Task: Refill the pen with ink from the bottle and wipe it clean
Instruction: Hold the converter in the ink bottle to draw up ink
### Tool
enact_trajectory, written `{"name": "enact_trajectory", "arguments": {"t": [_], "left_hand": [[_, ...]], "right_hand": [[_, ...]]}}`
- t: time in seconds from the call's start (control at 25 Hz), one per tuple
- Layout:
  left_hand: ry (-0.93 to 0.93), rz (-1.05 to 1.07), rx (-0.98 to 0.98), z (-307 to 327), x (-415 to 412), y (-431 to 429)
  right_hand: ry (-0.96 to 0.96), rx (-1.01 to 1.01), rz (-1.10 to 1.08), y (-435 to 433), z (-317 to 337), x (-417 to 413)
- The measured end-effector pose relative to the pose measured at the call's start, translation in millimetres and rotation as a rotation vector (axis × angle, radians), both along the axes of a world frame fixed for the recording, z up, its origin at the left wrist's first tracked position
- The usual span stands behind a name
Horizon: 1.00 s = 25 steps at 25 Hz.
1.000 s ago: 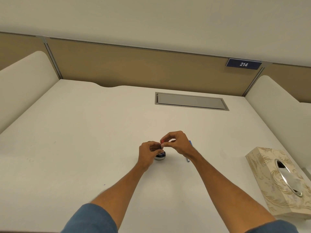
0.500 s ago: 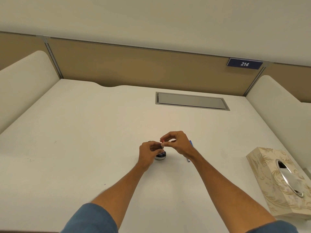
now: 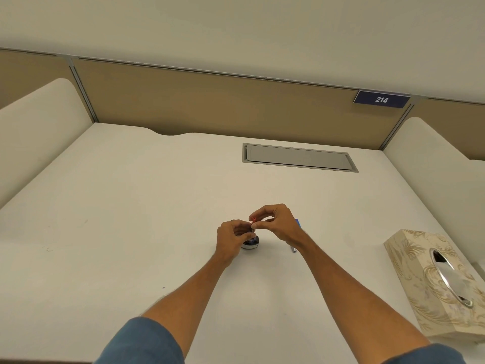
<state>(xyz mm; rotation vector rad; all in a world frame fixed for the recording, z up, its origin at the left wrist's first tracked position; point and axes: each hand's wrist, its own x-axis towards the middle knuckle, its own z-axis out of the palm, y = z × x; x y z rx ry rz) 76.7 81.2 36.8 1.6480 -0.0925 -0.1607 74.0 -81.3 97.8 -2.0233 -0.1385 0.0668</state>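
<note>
Blue plaque (image 3: pixel 381 99), "214", beyond the ink bottle (image 3: pixel 250 243)

White desk (image 3: pixel 131 219), patterned tissue box (image 3: pixel 425 282), grey hatch (image 3: pixel 299 157), "214" plate (image 3: pixel 381 99)

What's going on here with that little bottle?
Someone is filling a pen. The left hand grips the top of a small round dark ink bottle on the white desk, while the right hand pinches a thin red-tipped pen part just above it. A blue pen piece lies behind the right wrist. A patterned tissue box sits nearby.
</note>
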Motion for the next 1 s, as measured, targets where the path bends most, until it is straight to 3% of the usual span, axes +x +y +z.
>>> {"name": "enact_trajectory", "arguments": {"t": [1.0], "left_hand": [[0.006, 0.002, -0.005, -0.2, -1.2, 0.5]], "right_hand": [[-0.003, -0.009, -0.009, -1.5, 3.2, -4.5]]}}
